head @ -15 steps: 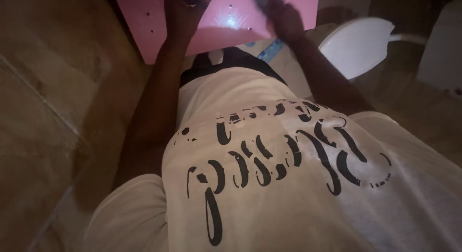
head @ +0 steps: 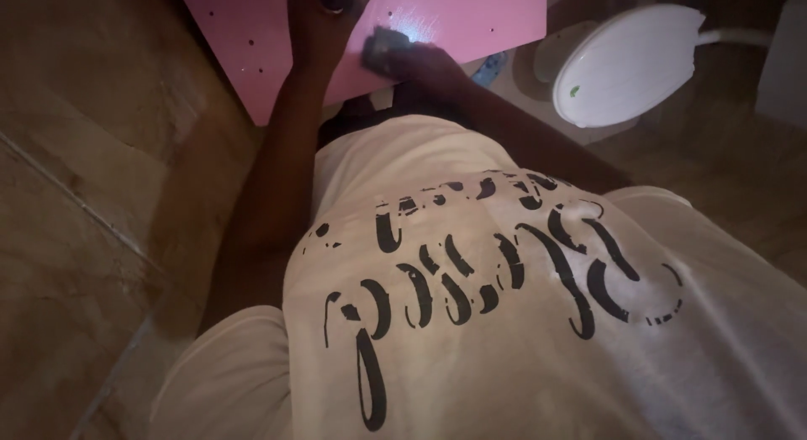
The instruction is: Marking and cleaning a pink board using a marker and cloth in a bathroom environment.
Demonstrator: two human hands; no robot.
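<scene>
Most of the view is filled by a pale printed shirt (head: 504, 305) seen from above, with tiled floor (head: 76, 196) at the left. Beyond the shirt a pink board (head: 252, 36), drilled with small holes, is laid flat over the floor, its near edge running roughly left to right and its near left corner jutting toward the tiles. To the right of the board's right edge, a white oval lid-like object (head: 626, 66) is seen on the floor, well apart from both hands.

Both arms are stretched forward onto the board. The left hand (head: 324, 20) is pressed near the far part of the panel, and something small and dark is seen at its fingertips at the top of the frame; whether it is gripped cannot be told. The right hand (head: 420, 62) is placed just beside it, nearer the board's near edge, and is closed over a small grey block (head: 385, 43) that lies against the pink surface beside a bright glare. The block sits between the two hands, closer to the right one, and its long axis cannot be made out.
</scene>
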